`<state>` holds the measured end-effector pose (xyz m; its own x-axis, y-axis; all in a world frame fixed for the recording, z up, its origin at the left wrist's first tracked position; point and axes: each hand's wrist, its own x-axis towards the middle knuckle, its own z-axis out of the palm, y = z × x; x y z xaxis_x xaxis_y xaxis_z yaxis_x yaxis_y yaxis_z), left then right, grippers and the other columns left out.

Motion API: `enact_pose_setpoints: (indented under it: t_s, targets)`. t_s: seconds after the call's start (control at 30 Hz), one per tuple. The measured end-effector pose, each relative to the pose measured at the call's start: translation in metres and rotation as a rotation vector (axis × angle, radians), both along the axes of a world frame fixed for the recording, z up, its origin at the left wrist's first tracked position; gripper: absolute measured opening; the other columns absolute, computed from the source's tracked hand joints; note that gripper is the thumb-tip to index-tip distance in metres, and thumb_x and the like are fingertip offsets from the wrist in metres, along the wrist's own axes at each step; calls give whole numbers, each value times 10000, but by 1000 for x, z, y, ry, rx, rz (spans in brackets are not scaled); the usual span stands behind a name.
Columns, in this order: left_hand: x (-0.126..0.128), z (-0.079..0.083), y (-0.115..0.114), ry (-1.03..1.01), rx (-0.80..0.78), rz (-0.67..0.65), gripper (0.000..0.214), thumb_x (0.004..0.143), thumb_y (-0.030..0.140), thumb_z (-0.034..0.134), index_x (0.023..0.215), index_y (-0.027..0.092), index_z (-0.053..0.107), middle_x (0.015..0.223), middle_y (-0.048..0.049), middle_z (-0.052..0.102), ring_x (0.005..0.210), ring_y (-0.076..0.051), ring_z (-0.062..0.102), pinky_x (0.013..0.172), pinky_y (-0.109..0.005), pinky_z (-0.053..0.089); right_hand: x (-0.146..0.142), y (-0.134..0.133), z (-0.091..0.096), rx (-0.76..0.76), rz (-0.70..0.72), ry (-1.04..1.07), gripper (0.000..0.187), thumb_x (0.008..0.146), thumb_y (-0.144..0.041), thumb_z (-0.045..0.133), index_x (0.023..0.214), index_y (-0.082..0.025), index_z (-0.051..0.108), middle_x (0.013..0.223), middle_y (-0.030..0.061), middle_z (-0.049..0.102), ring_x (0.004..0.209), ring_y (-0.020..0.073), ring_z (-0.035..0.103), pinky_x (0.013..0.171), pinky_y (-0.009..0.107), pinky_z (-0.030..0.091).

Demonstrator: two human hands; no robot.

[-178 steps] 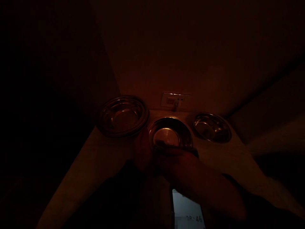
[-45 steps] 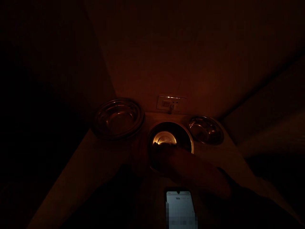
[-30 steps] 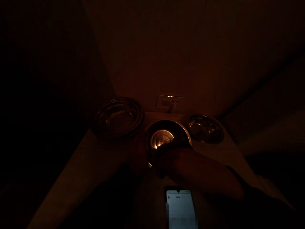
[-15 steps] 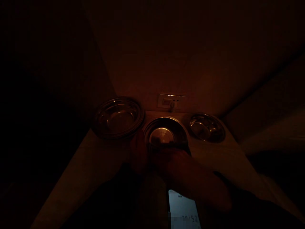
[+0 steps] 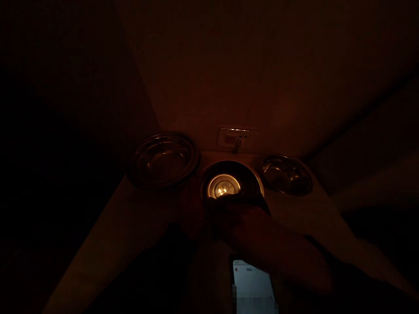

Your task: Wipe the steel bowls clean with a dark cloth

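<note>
The scene is very dark. A round, shiny metal bowl (image 5: 250, 178) stands in the middle of the table, its bottom catching a bright yellow glint. My right hand (image 5: 234, 220) is at the bowl's near side, fingers bent and lost in shadow. A dark, soft-looking patch (image 5: 253, 201) lies between this hand and the bowl; I cannot make out what it is. My left hand (image 5: 191, 211) is a faint shape just left of the bowl's near rim, its fingers hidden by the dark. Below my right hand lies a phone (image 5: 253, 283) with a lit screen.
A wide metal basin (image 5: 163, 161) sits at the back left of the wooden table (image 5: 108, 222). At the back right is a smaller metal bowl (image 5: 288, 174). A socket plate (image 5: 237, 138) with a plug is on the wall behind.
My right hand and the middle bowl appear slightly farther right. The glint in the bowl has grown brighter, and my left hand is dimmer. Large digits no longer show on the phone screen.
</note>
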<state>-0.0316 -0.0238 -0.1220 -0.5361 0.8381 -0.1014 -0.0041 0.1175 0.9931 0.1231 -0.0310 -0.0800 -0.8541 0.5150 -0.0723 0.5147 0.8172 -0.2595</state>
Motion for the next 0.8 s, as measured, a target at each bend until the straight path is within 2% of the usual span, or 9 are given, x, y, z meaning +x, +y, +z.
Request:
enact_pose_setpoints:
  t_s: [0.1,0.23,0.33,0.5,0.6,0.67,0.8]
  targets:
    - [-1,2,1,-20,17,-19,336,864,450,451,784,176,628,856,-69,704,892,-219,633,828,-324,490,-1,-4,-1,31,27,-66,357,765,-69,583,1105,-180,585,1052,82,675,921,239,630,787,384,493]
    - [-3,7,5,-33,8,-105,326,888,386,411,761,177,627,852,-58,709,870,-205,635,851,-330,482,12,-6,0,140,-42,-110,308,755,-39,560,1009,-188,651,1031,89,705,907,253,653,804,414,493]
    - [-5,8,8,18,-2,-135,344,901,378,395,781,178,648,894,-68,717,932,-219,632,898,-347,470,15,-6,2,197,-48,-108,286,761,-43,563,986,-181,672,1007,100,718,925,254,658,829,405,491]
    - [-13,-1,8,39,73,-250,363,905,391,378,923,202,687,994,-66,721,974,-230,645,924,-376,473,16,1,2,195,-17,-115,269,747,-56,599,966,-193,676,1053,101,711,928,260,665,786,378,509]
    - [-17,-8,7,55,107,-277,343,876,424,443,904,199,700,983,-74,727,989,-248,648,926,-390,480,18,6,3,214,-28,-112,286,769,-55,579,993,-210,667,1038,81,717,885,259,675,746,388,519]
    - [-17,-8,6,47,107,-282,349,864,439,468,948,194,701,1038,-82,721,1056,-260,630,961,-401,465,20,9,4,218,-22,-89,314,783,-46,561,1028,-219,653,1038,67,717,873,249,678,734,381,521]
    - [-10,-1,3,37,70,-310,391,899,388,400,1108,182,658,1237,-93,649,1257,-244,513,1088,-410,359,24,12,13,213,-24,-74,360,793,-21,534,1089,-205,624,1022,75,718,865,233,678,724,359,522]
